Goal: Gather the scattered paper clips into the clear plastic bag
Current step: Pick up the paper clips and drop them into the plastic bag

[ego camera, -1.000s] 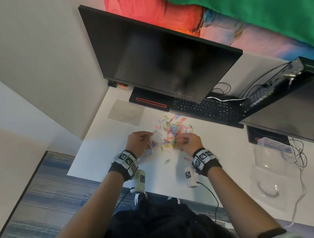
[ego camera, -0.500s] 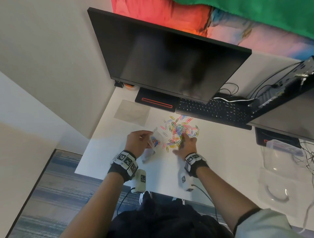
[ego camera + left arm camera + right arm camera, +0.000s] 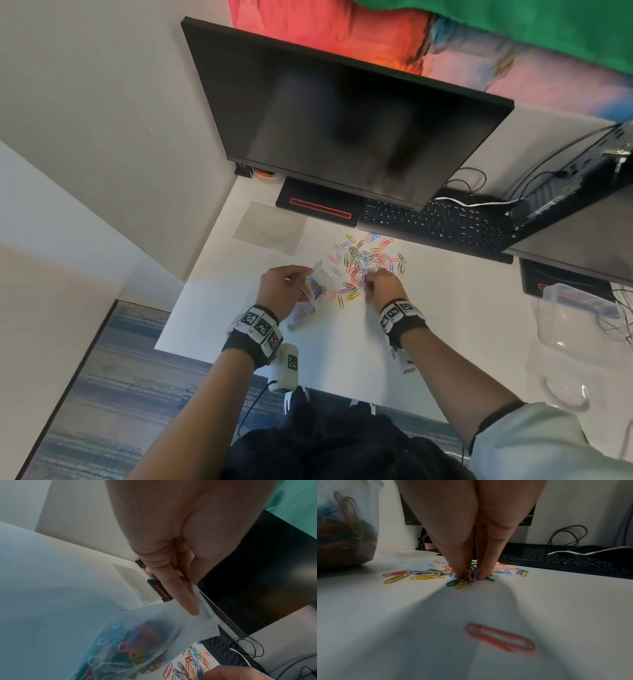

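Left grip holds the bag; right grip pinches clips on the counter.

The left hand [image 3: 281,287] pinches the top edge of the clear plastic bag [image 3: 317,287], which hangs below that grip with coloured clips inside. Just right of it, the paper clips [image 3: 368,260] lie scattered on the white counter [image 3: 445,308]. The right hand [image 3: 383,286] is clenched, fingertips [image 3: 462,570] grasping several clips at the pile's near edge. One red clip [image 3: 500,637] lies apart, behind that grip.
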Tool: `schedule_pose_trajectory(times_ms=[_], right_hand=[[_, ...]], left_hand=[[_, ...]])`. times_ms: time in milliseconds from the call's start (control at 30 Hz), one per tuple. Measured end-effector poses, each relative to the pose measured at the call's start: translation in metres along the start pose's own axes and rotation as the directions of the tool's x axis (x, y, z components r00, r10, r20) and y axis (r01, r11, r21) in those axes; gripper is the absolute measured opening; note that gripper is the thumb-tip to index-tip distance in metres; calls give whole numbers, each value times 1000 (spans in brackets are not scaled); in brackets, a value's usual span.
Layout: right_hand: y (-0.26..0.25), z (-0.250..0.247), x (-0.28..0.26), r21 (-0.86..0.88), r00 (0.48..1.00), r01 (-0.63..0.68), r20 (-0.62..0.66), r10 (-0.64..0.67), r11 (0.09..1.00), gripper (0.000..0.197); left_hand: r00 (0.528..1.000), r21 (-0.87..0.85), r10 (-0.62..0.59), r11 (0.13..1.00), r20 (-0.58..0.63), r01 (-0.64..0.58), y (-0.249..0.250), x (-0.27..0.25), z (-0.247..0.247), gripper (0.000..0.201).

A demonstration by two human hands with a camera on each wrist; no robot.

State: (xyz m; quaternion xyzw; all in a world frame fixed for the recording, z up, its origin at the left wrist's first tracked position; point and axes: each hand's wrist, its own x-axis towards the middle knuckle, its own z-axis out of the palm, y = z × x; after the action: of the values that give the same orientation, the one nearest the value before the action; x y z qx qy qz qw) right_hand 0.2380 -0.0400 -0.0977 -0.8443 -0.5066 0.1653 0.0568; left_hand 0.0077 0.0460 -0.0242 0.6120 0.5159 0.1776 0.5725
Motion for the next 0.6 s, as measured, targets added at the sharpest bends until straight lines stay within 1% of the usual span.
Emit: schedule_pose_trajectory(times_ms=[67,100,133,167,200,233,267,300,333,367,400,433,467,500,533,567,600], right_hand=[[5,-5,0,94,995,-95,-5,96,991,14],[9,-8,0,178,986,-159,-10,163,971,14],[13,-10,0,287,969,-237,2,246,928,12],[19,-13,-1,421,940,-324,47,337,847,10],[24,-16,-3,574,901,-410,134,413,709,10],[26,-19,-6,715,863,-472,255,437,516,11],[26,-24,-9,817,839,-498,367,402,292,14],[23,-31,-12,867,835,-489,435,337,92,20],[18,-37,-15,884,847,-465,460,266,-45,26],[10,-46,-18,881,862,-450,471,187,-143,32],[0,-55,-22,870,873,-444,474,115,-215,34],[-10,-61,-25,856,878,-446,475,57,-263,34],[-21,-66,-28,848,881,-452,473,13,-276,33],[-31,-67,-30,853,882,-457,471,-7,-251,31],[-41,-67,-31,870,887,-455,463,-4,-188,27],[-50,-64,-32,895,897,-438,442,30,-86,23],[-58,-61,-33,914,914,-401,396,84,55,20]], left_hand=[[1000,16,8,1000,6,-8,0,2,2,22],[1000,20,8,1000,11,-9,0,2,3,23],[1000,20,6,1000,14,-6,0,3,4,23],[1000,19,0,1000,16,0,0,3,6,24],[1000,20,-6,1000,16,6,1,4,8,25],[1000,20,-12,1000,17,12,1,4,10,26],[1000,19,-15,1000,19,14,2,4,12,26],[1000,15,-18,1000,24,17,3,5,14,25],[999,8,-22,1000,29,22,3,5,16,24],[999,2,-25,1000,33,25,5,5,18,22],[999,0,-28,1000,35,28,6,6,21,21],[999,2,-34,999,39,34,6,7,23,21],[998,5,-38,999,47,37,7,7,26,20],[998,12,-39,999,55,38,8,8,28,20],[997,19,-36,999,62,35,9,8,30,21],[997,21,-33,999,67,31,11,7,32,22],[997,21,-28,999,72,27,14,5,33,23]])
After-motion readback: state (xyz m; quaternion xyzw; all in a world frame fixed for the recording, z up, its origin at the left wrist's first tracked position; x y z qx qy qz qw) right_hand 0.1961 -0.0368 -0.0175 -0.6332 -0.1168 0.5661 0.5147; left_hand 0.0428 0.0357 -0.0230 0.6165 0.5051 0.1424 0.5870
